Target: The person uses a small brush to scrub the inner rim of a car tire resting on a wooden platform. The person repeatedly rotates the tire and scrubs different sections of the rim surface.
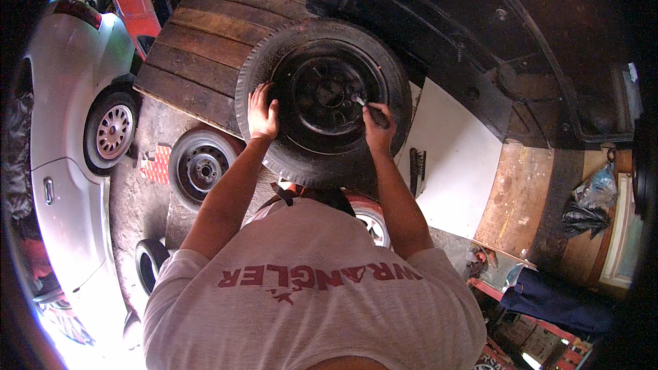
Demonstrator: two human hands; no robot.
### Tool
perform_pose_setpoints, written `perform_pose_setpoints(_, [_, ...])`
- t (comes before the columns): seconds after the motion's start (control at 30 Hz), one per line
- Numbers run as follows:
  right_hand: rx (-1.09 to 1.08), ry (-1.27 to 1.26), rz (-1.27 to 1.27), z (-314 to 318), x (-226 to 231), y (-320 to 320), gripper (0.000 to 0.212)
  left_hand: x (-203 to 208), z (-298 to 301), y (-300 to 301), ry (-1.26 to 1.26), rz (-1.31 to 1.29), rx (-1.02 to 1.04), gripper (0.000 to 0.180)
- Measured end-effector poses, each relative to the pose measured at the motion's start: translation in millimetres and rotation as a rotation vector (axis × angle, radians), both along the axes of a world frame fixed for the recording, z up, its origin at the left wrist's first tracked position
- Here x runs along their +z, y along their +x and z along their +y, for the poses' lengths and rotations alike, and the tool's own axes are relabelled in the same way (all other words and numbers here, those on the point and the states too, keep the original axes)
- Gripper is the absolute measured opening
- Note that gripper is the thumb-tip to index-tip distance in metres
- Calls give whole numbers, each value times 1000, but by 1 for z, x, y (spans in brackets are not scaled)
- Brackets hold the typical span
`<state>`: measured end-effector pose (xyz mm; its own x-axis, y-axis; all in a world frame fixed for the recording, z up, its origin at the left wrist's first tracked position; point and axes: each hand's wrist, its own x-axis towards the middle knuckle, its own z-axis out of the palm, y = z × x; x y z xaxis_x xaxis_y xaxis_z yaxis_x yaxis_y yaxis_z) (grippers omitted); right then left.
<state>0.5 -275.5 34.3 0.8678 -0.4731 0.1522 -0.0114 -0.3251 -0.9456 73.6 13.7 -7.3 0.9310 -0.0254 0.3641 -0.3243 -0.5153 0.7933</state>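
A tyre mounted on a glossy black steel rim lies flat on a wooden bench in front of me. My left hand rests on the tyre's left side, its fingers stretched out and holding nothing. In my right hand, closed fingers grip a small paintbrush. Its pale tip points up and left, over the right part of the rim near the centre holes; whether it touches the metal I cannot tell. A dark, narrow brush lies to the right of my right forearm.
Wooden planks extend behind the tyre to the left. A white board and a large black panel stand to the right. Another wheel sits low on the left, near a silver car. A clear bag hangs far right.
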Motion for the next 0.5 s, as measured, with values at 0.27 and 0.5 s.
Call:
perform_pose_setpoints(0.27, [77, -266, -53, 20, -23, -7, 20, -1, 0, 1, 9, -13, 6, 53])
perform_pose_setpoints(0.5, [211, -349, -22, 22, -10, -41, 20, -3, 4, 0, -10, -26, 24, 51])
